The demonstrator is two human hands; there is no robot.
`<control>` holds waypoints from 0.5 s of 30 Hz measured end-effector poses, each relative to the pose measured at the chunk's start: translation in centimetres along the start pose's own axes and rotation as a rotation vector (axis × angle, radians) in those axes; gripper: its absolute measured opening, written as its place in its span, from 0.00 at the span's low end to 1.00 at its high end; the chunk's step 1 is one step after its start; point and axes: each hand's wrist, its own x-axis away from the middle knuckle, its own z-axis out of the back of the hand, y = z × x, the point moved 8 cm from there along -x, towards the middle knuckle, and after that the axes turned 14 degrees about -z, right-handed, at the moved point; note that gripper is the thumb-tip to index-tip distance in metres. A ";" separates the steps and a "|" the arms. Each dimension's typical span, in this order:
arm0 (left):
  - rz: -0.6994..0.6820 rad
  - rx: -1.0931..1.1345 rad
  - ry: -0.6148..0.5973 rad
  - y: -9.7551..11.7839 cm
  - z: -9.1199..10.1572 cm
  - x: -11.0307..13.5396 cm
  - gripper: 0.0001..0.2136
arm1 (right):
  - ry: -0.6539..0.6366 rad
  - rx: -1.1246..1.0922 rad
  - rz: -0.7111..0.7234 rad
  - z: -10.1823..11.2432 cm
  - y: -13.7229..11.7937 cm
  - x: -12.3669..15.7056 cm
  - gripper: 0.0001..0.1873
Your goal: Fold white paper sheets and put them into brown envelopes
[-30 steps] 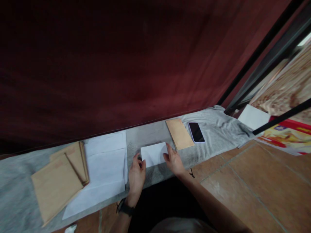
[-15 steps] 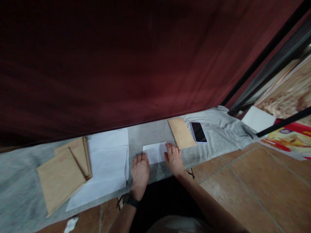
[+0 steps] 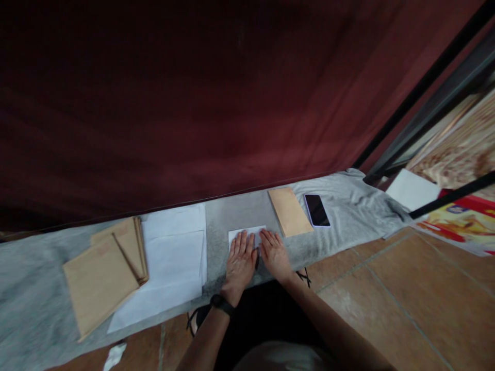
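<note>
A small folded white sheet of paper [image 3: 247,230] lies flat on the grey cloth, partly covered by both hands. My left hand [image 3: 241,262] rests on its left and middle part, fingers stretched out and pointing away from me. My right hand [image 3: 275,255] touches the paper's right end, its fingers laid flat beside the left ones. Neither hand grips anything. Just beyond the right hand is a brown envelope [image 3: 290,211]. To the left of the left hand, a stack of white paper sheets [image 3: 176,257] is spread out.
Several brown envelopes [image 3: 100,281] overlap the sheets at the left. A phone [image 3: 317,210] lies right of the single envelope. Grey cloth [image 3: 235,210] covers the narrow bench, backed by a dark red surface [image 3: 216,129]. Black metal bars [image 3: 421,93] stand at the right.
My left hand has moved right, from the paper's left edge onto its middle, close to the right hand. My right hand has stayed nearly in place at the right end.
</note>
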 end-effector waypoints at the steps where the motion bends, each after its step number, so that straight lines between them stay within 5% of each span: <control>1: -0.016 -0.009 -0.007 0.1 -0.1 0.1 0.27 | -0.008 -0.022 0.020 -0.1 -0.5 0.0 0.25; 6: -0.074 -0.040 -0.027 0.3 -0.3 0.3 0.30 | -0.047 -0.022 0.131 -1.3 -2.9 0.6 0.28; 15: 0.092 -0.006 -0.006 -3.9 -0.7 1.6 0.28 | 0.056 0.116 0.081 -1.1 -1.3 1.1 0.29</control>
